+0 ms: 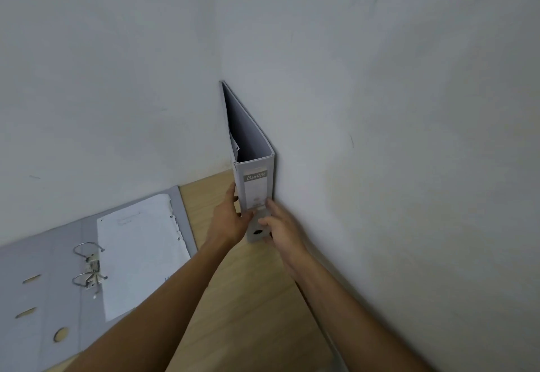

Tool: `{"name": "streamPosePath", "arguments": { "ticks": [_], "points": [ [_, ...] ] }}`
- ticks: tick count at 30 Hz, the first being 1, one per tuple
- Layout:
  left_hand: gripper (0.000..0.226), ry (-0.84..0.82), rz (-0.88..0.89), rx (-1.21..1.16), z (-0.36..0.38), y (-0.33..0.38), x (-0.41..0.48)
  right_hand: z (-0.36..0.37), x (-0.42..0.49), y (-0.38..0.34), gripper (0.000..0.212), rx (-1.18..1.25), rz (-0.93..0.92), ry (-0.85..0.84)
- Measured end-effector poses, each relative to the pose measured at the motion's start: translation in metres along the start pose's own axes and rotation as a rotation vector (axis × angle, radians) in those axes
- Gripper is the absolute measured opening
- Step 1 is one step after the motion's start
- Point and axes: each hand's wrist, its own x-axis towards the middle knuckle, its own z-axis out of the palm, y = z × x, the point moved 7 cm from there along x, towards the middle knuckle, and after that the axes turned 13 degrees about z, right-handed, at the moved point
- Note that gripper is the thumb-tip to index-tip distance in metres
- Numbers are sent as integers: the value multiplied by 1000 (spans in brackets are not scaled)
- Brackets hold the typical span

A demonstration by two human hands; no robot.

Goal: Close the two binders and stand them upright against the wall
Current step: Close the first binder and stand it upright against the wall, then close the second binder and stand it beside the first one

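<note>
A closed grey binder (254,178) stands upright in the corner, its right cover flat against the right wall and its labelled spine facing me. My left hand (226,218) grips the lower left edge of the spine. My right hand (277,225) rests on the lower right of the spine, fingers spread over it. A second grey binder (73,278) lies open and flat on the wooden table at the left, metal rings up and a stack of white punched paper on its right half.
The light wooden table (248,298) runs into a corner of two pale walls. The right wall (409,167) borders the table's right edge. Bare wood lies between the open binder and the standing one.
</note>
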Motion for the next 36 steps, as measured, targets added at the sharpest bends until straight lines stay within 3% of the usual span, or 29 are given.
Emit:
{"name": "streamPosePath", "arguments": {
  "ticks": [8,17,27,36],
  "points": [
    [56,12,-58,-4,-18,6,-26,2,-8,3,52,62,-40,32],
    [30,58,-131,-86,-75,-28,-88,66,-22,26,38,-46,-71,-39],
    [34,104,-419,-217,-177,-137,-214,200,-38,85,25,-216,71,-206],
    [32,311,-673,-253,-301,-247,-332,335,-38,140,23,-368,188,-306]
  ]
}}
